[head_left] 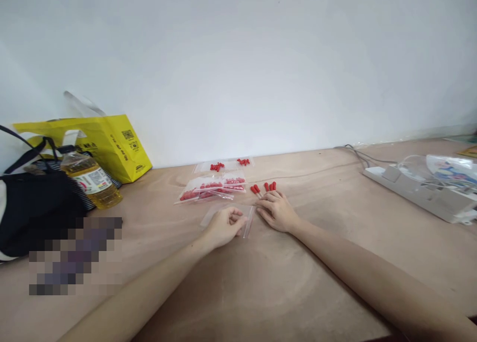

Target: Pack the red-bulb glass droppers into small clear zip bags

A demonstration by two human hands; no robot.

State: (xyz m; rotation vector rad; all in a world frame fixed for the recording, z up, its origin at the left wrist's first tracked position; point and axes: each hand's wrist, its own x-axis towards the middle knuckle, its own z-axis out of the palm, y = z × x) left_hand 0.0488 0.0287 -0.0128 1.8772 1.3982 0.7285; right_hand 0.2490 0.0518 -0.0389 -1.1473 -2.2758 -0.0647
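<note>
Bag, clear and empty, lies flat on the table; the left hand rests on it with fingers curled, apparently pinning it in place. Right hand lies flat, fingers extended, tips touching loose red pins just beyond the bag, likely gathering them. Filled bags sit stacked behind, apart from the loose pins. Power strip far right; oil bottle and yellow bag left.

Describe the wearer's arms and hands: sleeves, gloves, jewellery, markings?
Both forearms are bare as far as the frame shows, no sleeves visible. The left hand and right hand wear no gloves. No watch, bracelet or ring can be made out, and no markings; the fingers are too small to check closely.
</note>
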